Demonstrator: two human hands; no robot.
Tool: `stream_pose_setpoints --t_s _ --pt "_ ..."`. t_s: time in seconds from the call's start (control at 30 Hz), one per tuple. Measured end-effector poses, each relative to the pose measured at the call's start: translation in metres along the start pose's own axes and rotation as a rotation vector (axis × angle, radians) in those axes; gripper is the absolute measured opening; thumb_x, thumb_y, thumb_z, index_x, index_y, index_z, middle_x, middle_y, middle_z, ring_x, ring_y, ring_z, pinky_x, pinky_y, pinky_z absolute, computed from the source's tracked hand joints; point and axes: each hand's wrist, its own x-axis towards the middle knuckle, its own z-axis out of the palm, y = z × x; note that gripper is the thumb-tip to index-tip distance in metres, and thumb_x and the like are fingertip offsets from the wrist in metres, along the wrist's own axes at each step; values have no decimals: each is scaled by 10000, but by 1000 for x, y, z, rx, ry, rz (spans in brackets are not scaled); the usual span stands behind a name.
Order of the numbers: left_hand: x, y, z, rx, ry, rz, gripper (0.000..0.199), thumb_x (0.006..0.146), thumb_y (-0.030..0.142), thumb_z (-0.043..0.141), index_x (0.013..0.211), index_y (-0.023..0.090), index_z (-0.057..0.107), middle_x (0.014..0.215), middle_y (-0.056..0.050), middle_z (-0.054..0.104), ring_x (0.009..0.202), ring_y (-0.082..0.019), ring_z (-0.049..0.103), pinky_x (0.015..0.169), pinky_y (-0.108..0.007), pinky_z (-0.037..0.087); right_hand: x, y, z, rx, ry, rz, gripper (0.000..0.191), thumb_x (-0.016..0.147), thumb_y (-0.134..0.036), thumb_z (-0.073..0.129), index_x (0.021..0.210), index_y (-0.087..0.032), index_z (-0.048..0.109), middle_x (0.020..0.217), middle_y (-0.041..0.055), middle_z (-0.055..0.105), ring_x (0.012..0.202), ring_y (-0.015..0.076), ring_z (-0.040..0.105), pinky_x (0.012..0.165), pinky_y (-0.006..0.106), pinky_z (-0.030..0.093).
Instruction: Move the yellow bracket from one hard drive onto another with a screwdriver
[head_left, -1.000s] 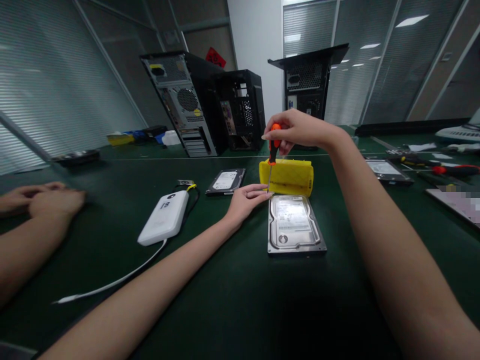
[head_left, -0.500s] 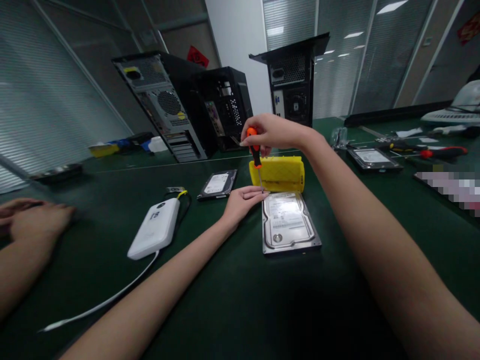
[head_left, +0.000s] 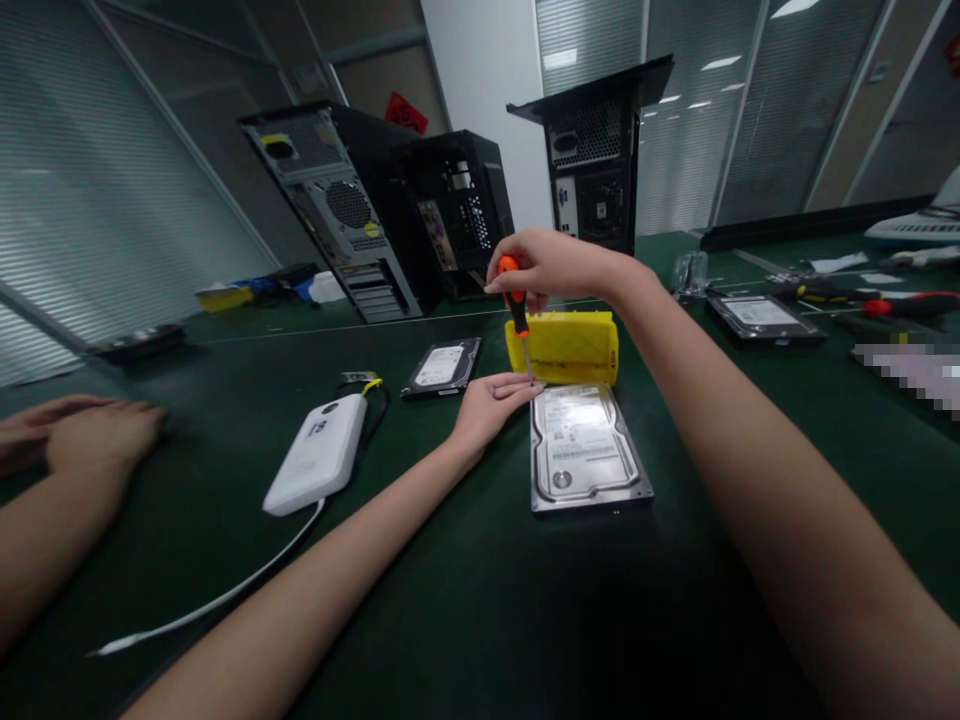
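An orange and black screwdriver [head_left: 514, 292] stands nearly upright, its handle gripped from above by my right hand [head_left: 541, 268]. Its tip reaches the far left corner of a silver hard drive [head_left: 581, 450] lying flat on the green table. At that same corner is my left hand [head_left: 491, 405], its fingers pressed together around the screwdriver's tip; what they pinch is too small to make out. Directly behind the drive sits a yellow case [head_left: 566, 348]. A second hard drive [head_left: 442, 367] lies to the left of my left hand.
White power bank [head_left: 319, 452] with a cable at left; another person's hands [head_left: 97, 432] rest at far left. Computer cases [head_left: 352, 210] stand at the back. A third drive [head_left: 761, 315] and red-handled pliers [head_left: 911, 305] are at right.
The whole view has shifted slightly, so things appear a little further right. Both hands and the screwdriver keep about the same place at the drive's corner.
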Motion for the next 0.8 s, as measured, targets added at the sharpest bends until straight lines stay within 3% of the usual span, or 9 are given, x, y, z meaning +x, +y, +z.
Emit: stream_pose_setpoints --t_s 0.4,0.8 --pt "0 -3 -1 19 69 33 435 667 302 735 1045 110 638 955 -110 714 945 -218 660 936 -368 471 0 0 -1 -28 4 6 234 826 -266 577 991 -107 620 769 62 648 554 86 589 503 199 492" --pt "0 -3 -1 9 33 61 482 691 299 719 1112 100 595 961 -115 712 945 -211 662 944 -364 466 -3 -6 -4 -48 -7 -1 225 830 -258 571 990 -108 622 808 67 650 554 80 591 496 188 485"
